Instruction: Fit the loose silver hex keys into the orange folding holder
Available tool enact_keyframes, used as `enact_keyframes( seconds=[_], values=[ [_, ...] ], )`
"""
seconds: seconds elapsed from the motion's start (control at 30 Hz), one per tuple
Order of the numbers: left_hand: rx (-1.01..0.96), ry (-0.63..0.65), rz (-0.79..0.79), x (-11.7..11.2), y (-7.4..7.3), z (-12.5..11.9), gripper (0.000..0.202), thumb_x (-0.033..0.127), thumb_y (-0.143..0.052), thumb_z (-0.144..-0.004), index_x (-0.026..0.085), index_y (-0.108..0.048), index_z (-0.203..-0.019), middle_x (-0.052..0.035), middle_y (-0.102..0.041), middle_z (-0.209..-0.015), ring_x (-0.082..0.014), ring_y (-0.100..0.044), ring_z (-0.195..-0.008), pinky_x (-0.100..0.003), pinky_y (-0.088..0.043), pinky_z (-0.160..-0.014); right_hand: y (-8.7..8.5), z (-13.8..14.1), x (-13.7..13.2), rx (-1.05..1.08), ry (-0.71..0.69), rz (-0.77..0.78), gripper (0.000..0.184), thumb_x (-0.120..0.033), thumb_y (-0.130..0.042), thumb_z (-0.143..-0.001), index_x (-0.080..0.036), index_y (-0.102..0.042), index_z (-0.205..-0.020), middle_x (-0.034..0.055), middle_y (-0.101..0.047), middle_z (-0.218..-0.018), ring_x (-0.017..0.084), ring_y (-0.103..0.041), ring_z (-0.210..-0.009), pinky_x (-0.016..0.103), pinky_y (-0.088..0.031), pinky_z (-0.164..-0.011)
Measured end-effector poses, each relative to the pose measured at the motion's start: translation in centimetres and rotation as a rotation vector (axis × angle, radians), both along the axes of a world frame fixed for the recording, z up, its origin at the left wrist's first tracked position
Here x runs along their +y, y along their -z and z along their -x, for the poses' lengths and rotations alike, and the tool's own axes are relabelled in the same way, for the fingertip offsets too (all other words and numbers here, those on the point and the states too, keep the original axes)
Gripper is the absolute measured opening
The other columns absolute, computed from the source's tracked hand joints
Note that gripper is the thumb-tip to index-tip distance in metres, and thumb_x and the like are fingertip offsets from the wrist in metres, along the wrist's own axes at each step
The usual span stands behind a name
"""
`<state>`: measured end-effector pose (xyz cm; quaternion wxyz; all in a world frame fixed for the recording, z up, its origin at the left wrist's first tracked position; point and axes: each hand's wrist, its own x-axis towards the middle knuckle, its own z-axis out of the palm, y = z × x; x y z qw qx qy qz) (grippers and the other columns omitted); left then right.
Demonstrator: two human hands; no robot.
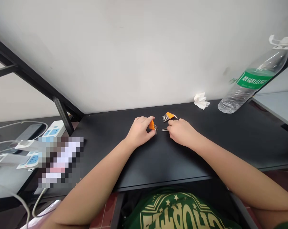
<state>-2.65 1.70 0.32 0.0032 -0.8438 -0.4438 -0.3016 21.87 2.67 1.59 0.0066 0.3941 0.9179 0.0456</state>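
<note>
My left hand [139, 131] is closed around an orange hex key holder [151, 124], with bent metal key ends sticking out toward the right. Just across a small gap, my right hand [179, 132] pinches thin metal hex keys [164, 129] whose tips point left; how many is hard to make out. Behind the right hand, a second orange hex key set [169, 115] lies on the black desk [158, 162], several keys fanned to its left. Fingers cover part of the held holder and most of the keys in the right hand.
A large clear bottle [251, 79] with a green label stands at the back right, beside a crumpled tissue [201, 100]. On the left are white power strips [55, 128], cables and a blurred-out phone [65, 159]. A wall [139, 57] borders the desk's back edge.
</note>
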Motion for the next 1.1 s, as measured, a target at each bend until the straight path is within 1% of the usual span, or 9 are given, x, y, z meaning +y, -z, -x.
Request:
enact_keyframes(
  seconds=[0.2, 0.4, 0.53, 0.63, 0.7, 0.8, 0.97, 1.03, 1.1],
  values=[
    [0.036, -0.040, 0.020, -0.1, 0.1, 0.0, 0.048, 0.021, -0.069, -0.082, 0.019, -0.061, -0.129, -0.0048, -0.070, -0.095, -0.0226, -0.066, -0.086, -0.041, -0.052, -0.086, 0.0, 0.1, -0.1, 0.017, 0.006, 0.010, 0.019, -0.014, -0.057, -0.092, -0.015, -0.074, -0.083, 0.0111, -0.068, -0.092, 0.021, -0.063, -0.079, 0.037, -0.035, -0.068],
    [-0.009, 0.005, 0.064, -0.2, 0.2, -0.1, 0.049, 0.019, -0.068, -0.082, 0.019, -0.061, -0.130, -0.0043, -0.066, -0.093, -0.0201, -0.063, -0.085, -0.033, -0.055, -0.076, -0.8, 0.2, -0.4, 0.077, 0.055, 0.055, 0.014, -0.013, -0.058, -0.088, -0.016, -0.069, -0.082, 0.0087, -0.068, -0.090, 0.021, -0.062, -0.079, 0.035, -0.036, -0.068],
    [-0.012, 0.018, 0.085, -0.2, 0.2, -0.1, 0.048, 0.019, -0.068, -0.082, 0.021, -0.061, -0.130, -0.0037, -0.067, -0.093, -0.0196, -0.063, -0.086, -0.031, -0.055, -0.075, -1.1, -0.1, -0.3, 0.261, 0.069, 0.134, 0.010, -0.012, -0.058, -0.088, -0.019, -0.061, -0.081, 0.0046, -0.066, -0.087, 0.017, -0.057, -0.072, 0.031, -0.035, -0.061],
    [-0.022, 0.019, 0.095, -0.2, 0.2, 0.0, 0.048, 0.018, -0.069, -0.082, 0.021, -0.061, -0.130, -0.0037, -0.067, -0.093, -0.0195, -0.064, -0.086, -0.031, -0.056, -0.075, -0.9, -0.2, -0.1, 0.471, 0.018, 0.181, 0.013, -0.009, -0.057, -0.087, -0.020, -0.057, -0.082, 0.0006, -0.062, -0.080, 0.015, -0.054, -0.070, 0.028, -0.037, -0.063],
    [-0.029, 0.024, 0.097, -0.2, 0.3, 0.0, 0.048, 0.019, -0.069, -0.082, 0.021, -0.062, -0.130, -0.0038, -0.067, -0.094, -0.0193, -0.064, -0.086, -0.031, -0.056, -0.075, -0.6, -0.1, 0.0, 0.576, -0.020, 0.166, 0.014, -0.008, -0.055, -0.088, -0.021, -0.058, -0.084, -0.0002, -0.060, -0.080, 0.015, -0.053, -0.070, 0.028, -0.039, -0.065],
    [-0.048, 0.034, 0.095, -0.2, 0.4, 0.1, 0.048, 0.020, -0.069, -0.082, 0.022, -0.062, -0.130, -0.0038, -0.067, -0.095, -0.0188, -0.065, -0.086, -0.031, -0.057, -0.077, -0.2, 0.0, 0.1, 0.652, -0.062, 0.113, 0.015, -0.007, -0.054, -0.090, -0.021, -0.061, -0.088, 0.0010, -0.061, -0.084, 0.015, -0.053, -0.071, 0.028, -0.041, -0.065],
    [-0.060, 0.041, 0.101, -0.2, 0.5, 0.2, 0.048, 0.021, -0.070, -0.083, 0.021, -0.062, -0.131, -0.0043, -0.067, -0.096, -0.0194, -0.065, -0.087, -0.033, -0.058, -0.078, 0.0, -0.2, 0.1, 0.679, -0.140, 0.033, 0.018, -0.011, -0.052, -0.098, -0.020, -0.068, -0.096, 0.0050, -0.065, -0.093, 0.017, -0.058, -0.077, 0.030, -0.046, -0.069],
    [-0.046, 0.059, 0.102, -0.2, 0.4, 0.2, 0.048, 0.021, -0.069, -0.084, 0.021, -0.062, -0.131, -0.0046, -0.068, -0.095, -0.0196, -0.065, -0.086, -0.033, -0.058, -0.076, -0.2, -0.3, 0.0, 0.636, -0.156, 0.018, 0.020, -0.014, -0.050, -0.102, -0.019, -0.069, -0.100, 0.0072, -0.066, -0.098, 0.017, -0.059, -0.078, 0.031, -0.047, -0.069],
    [-0.029, 0.079, 0.106, -0.3, 0.3, 0.1, 0.047, 0.022, -0.069, -0.085, 0.021, -0.062, -0.131, -0.0050, -0.070, -0.095, -0.0200, -0.065, -0.086, -0.033, -0.057, -0.075, -0.5, -0.3, -0.3, 0.546, -0.155, 0.024, 0.025, -0.014, -0.046, -0.104, -0.018, -0.070, -0.101, 0.0087, -0.066, -0.101, 0.017, -0.059, -0.078, 0.031, -0.046, -0.068]
  ],
)
